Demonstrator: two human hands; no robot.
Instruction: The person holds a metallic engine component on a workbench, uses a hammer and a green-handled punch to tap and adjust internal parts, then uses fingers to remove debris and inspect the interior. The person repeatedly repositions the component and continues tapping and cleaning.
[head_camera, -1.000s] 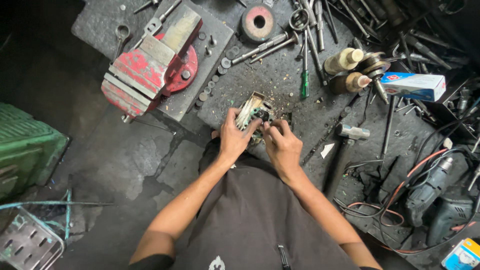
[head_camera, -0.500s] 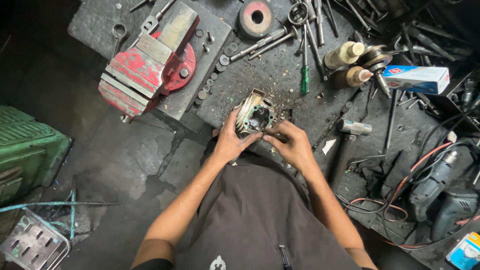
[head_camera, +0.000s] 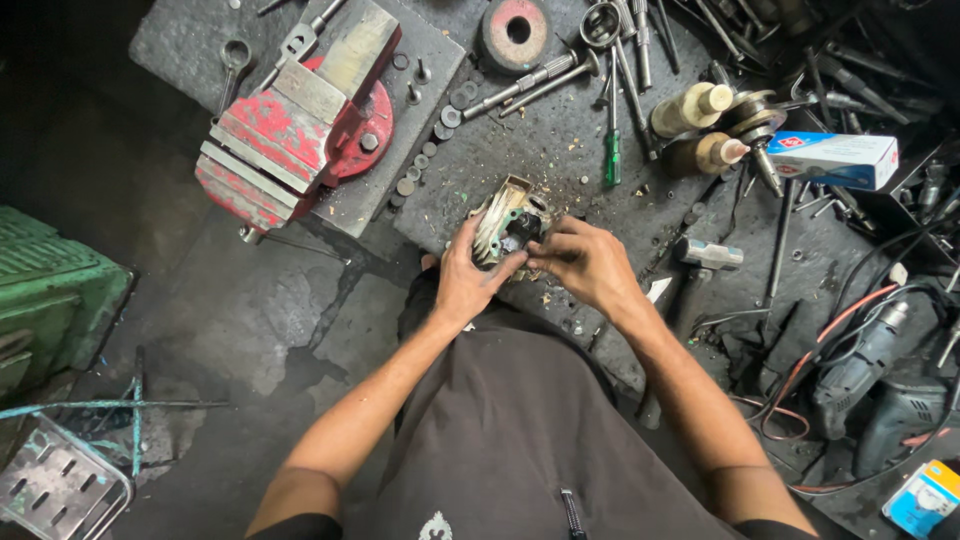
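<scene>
A: Cylinder head (head_camera: 508, 226) — a small finned metal casting, grimy, with a greenish gasket face turned up toward the camera. It sits at the near edge of the dark slab (head_camera: 540, 150), right in front of the person's lap.

B: Who has hold of it?

A: Both hands. The left hand (head_camera: 463, 282) is wrapped around the finned side, fingers curled shut on it. The right hand (head_camera: 588, 262) is half closed, fingertips pinched in at the casting's face; I can't tell whether it holds a small tool or only touches the metal.

B: So which step would you call it?

A: I'd judge it as picking or scraping at the gasket face. Pale flakes lie on the slab around it. The move in hand seems to call for a steady left grip and fine fingertip work on the right.

B: And farther out?

A: A hammer (head_camera: 708, 255) just right of the hands. Beyond, a green screwdriver (head_camera: 613, 150), a row of washers (head_camera: 430, 150), a red vise (head_camera: 290, 125), and a grinding wheel (head_camera: 516, 32) at the far edge.
</scene>
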